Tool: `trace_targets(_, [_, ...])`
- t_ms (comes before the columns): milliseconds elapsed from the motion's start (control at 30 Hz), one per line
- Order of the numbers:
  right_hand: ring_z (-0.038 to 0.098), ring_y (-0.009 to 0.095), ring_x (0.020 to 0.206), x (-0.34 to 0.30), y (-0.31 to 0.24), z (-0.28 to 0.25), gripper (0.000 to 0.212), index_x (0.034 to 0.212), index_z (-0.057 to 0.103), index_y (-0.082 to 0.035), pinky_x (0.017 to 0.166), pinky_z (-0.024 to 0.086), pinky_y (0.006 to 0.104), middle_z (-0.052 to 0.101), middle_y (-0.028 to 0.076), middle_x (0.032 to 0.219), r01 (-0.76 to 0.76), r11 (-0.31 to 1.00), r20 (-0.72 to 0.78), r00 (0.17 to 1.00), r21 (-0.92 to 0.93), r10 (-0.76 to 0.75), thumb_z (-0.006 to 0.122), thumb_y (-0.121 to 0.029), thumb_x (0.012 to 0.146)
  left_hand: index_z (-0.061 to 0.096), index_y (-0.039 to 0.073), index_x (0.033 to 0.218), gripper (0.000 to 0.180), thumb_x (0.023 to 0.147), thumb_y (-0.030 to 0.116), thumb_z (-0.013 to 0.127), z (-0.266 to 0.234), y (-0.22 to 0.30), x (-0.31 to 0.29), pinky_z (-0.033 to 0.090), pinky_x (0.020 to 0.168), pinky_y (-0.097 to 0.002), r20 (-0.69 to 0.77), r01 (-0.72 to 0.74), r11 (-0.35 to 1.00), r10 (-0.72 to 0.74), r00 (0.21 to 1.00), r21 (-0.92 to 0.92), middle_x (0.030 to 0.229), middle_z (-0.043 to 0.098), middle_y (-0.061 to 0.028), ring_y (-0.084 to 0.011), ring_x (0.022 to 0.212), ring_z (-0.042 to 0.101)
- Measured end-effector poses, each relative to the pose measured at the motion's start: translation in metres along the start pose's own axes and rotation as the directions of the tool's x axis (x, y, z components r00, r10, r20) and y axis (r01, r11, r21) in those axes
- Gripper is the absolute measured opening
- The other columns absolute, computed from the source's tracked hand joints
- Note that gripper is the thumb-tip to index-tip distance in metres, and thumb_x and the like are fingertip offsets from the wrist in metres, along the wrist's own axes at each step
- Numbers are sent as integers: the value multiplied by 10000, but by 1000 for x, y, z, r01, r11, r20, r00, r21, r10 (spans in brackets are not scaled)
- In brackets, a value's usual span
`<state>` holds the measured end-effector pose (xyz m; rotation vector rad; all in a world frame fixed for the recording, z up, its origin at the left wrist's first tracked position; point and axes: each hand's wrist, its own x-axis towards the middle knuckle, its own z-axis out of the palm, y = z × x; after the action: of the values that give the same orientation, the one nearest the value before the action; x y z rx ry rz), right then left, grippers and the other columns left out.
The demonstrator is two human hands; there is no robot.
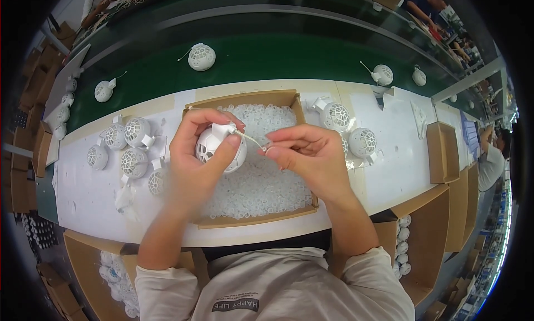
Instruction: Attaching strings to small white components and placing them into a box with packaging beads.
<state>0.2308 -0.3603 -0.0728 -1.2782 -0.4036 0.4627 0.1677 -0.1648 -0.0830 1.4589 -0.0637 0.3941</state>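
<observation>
while left hand (190, 154) clasps globe (209, 142), right hand (314, 154) pinches its cord (250, 138); rings (261, 190) lie beneath

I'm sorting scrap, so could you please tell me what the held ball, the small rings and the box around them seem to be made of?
White openwork ball: probably moulded plastic, satin, given its smooth ribs. Small rings: likely glossy clear plastic, being see-through with glints. Open box: apparently matte cardboard, with thin brown walls.

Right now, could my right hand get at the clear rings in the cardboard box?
Probably yes: your right hand is above the box, and nothing seems to cover the clear rings beneath it. It appears busy at the end of the white cord, so may need freeing first.
</observation>
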Motion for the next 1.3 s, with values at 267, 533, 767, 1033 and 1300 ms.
trace_targets(267, [732, 207, 879, 2, 1, 0, 156, 991, 688, 46, 628, 556, 249, 736, 166, 925, -82, 997, 55, 995, -3, 82, 743, 13, 849, 536, 60, 1111, 260, 891, 35, 672, 0, -4, 2, 495, 895, -313, -19, -40, 999, 40, 999, -29, 1087, 646, -100, -160, 1025, 609])
trace_targets(533, [712, 183, 858, 3, 3, 0, 146, 1013, 688, 34, 685, 548, 252, 734, 164, 966, -80, 992, 51, 996, 98, 75, 721, -21, 882, 553, 49, 1103, 281, 861, 13, 693, 2, -3, 1, 492, 887, -306, -4, -48, 996, 48, 999, 69, 1086, 645, -101, -166, 1018, 613])
trace_targets(767, [655, 142, 882, 3, 13, 0, 173, 1048, 698, 40, 774, 517, 255, 711, 118, 994, 96, 995, -26, 995, 28, -96, 716, 2, 880, 544, 15, 1325, 680, 721, 77, 851, 12, 4, 3, 487, 875, -334, 247, -355, 722, 256, 934, 594, 1068, 631, -131, -219, 985, 618])
trace_targets(1033, [607, 132, 867, 2, 13, -1, 164, 1030, 716, 53, 786, 494, 260, 674, 85, 936, 223, 967, -24, 973, -126, -228, 713, 42, 866, 483, 41, 1440, 899, 663, 209, 902, 19, 7, 1, 519, 791, -360, 274, -338, 787, 222, 936, 516, 994, 630, -119, -269, 892, 642])
trace_targets(1300, [595, 156, 905, 0, 17, 0, 182, 1015, 722, 45, 782, 491, 267, 672, 98, 942, 230, 965, -39, 971, -123, -236, 727, 71, 835, 467, -34, 1430, 923, 640, 144, 909, 15, 2, 1, 522, 784, -340, 320, -421, 670, 278, 906, 611, 989, 655, -127, -229, 876, 647])
